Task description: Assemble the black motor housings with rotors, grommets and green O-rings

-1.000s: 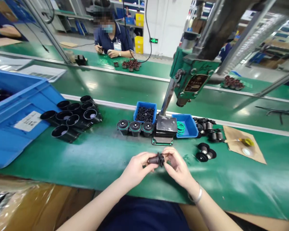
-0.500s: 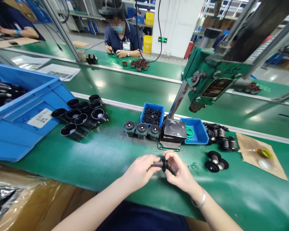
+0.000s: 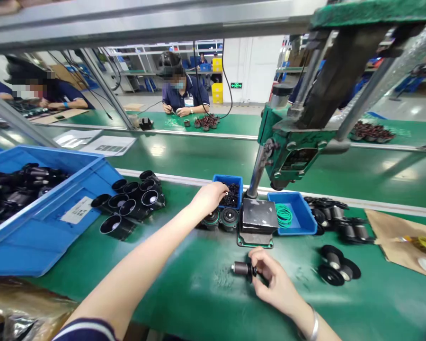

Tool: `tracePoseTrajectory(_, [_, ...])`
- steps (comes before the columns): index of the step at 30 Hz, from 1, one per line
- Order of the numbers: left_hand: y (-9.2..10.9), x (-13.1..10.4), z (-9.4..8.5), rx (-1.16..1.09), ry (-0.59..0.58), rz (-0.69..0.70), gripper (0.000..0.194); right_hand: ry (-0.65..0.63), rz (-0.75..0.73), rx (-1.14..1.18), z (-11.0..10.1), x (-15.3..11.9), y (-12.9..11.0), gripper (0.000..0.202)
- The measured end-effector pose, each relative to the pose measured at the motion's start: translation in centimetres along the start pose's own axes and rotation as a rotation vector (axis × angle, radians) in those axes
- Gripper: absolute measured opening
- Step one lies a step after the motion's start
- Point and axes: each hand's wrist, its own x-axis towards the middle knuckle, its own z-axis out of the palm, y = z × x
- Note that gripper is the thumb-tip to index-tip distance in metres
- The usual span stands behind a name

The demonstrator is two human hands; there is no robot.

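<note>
step in hand, as judged: fetching a small part while the workpiece is held. the left hand (image 3: 210, 195) reaches far across the green bench mat (image 3: 184, 293), fingers curled at the rim of the small blue plastic bin of little black rings (image 3: 230, 190); whether a ring is pinched cannot be told. the right hand (image 3: 273, 279) stays near, fingertips clamped on the black flanged cylindrical part with a grey stub end (image 3: 244, 270), just above the mat. hands are well apart. the next move calls for a fine pinch on one ring only. the part lies on its side, stub pointing left, flange against the fingers.
</note>
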Motion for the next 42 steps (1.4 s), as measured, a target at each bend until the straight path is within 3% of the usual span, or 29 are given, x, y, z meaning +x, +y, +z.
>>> tracePoseTrajectory(4, [-1.5,4.7,1.9,0.024,-0.106,0.055,0.019,0.003,0.015,-0.009,-0.3,0.0,0.2,0.019])
tracePoseTrajectory(7, [-1.5,6.0,2.9,0.002,-0.134,0.061,0.017,0.002,0.009,-0.038,-0.4,-0.2,0.5,0.019])
tracePoseTrajectory(10, [-1.0,6.1,2.0,-0.054,-0.106,0.018,0.016,-0.001,-0.012,-0.063,-0.5,-0.6,1.0,0.021])
tracePoseTrajectory(14, [0.9,2.7,-0.9,-0.185,0.014,-0.060,0.007,0.015,-0.068,-0.087,-1.2,-1.1,2.1,0.023])
tracePoseTrajectory(16, [2.5,-0.8,-1.6,-0.419,0.058,-0.079,0.013,0.041,-0.112,-0.091,-1.6,-1.0,2.4,0.025])
tracePoseTrajectory(17, [3.4,-2.8,-1.6,-0.686,0.090,-0.100,0.018,0.062,-0.133,-0.087,-1.8,-0.9,2.3,0.026])
tracePoseTrajectory(20, [5.5,-8.7,0.1,-1.388,0.113,-0.265,0.020,0.166,-0.176,-0.058,-2.0,-0.4,1.6,0.023])
tracePoseTrajectory(24, [6.5,-13.2,4.0,-1.828,0.151,-0.629,0.022,0.255,-0.178,-0.023,-1.2,0.0,-0.1,0.019])
tracePoseTrajectory(26, [6.7,-14.0,5.4,-1.928,0.153,-0.733,0.024,0.244,-0.157,0.015,-0.5,0.0,-0.9,0.022])
tracePoseTrajectory(29, [7.0,-14.5,6.3,-2.029,0.119,-0.770,0.028,0.223,-0.135,0.059,0.5,-0.1,-2.0,0.024])
tracePoseTrajectory(34, [7.5,-14.9,6.2,-2.153,0.065,-0.735,0.019,0.221,-0.130,0.020,1.5,-0.1,-3.4,0.026])
tracePoseTrajectory(37, [7.7,-15.0,6.3,-2.138,0.097,-0.744,0.023,0.233,-0.144,-0.004,1.8,0.1,-3.9,0.027])
tracePoseTrajectory(42, [7.6,-15.1,6.3,-2.137,0.154,-0.776,0.012,0.256,-0.175,-0.042,1.8,0.2,-4.1,0.027])
